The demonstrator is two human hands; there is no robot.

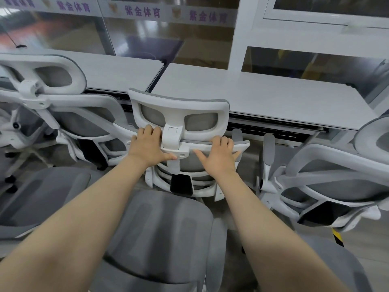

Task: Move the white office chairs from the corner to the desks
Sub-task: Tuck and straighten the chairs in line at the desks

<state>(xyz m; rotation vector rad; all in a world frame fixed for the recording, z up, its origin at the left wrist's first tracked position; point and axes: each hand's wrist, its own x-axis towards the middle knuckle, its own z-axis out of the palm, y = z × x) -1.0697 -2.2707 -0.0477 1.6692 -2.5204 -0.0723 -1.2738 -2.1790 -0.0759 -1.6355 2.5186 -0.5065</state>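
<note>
Both hands hold the top of the middle white chair (181,131) so it can be rolled. The left hand (147,147) and right hand (219,157) curl fingers over its back. It sits right at the counter (263,95), between two other chairs.

Looks like an office. Long white bench (263,95) along glass partitions (147,36) with a purple-lettered strip, and a row of white mesh office chairs (181,114) pulled up to it.
</note>
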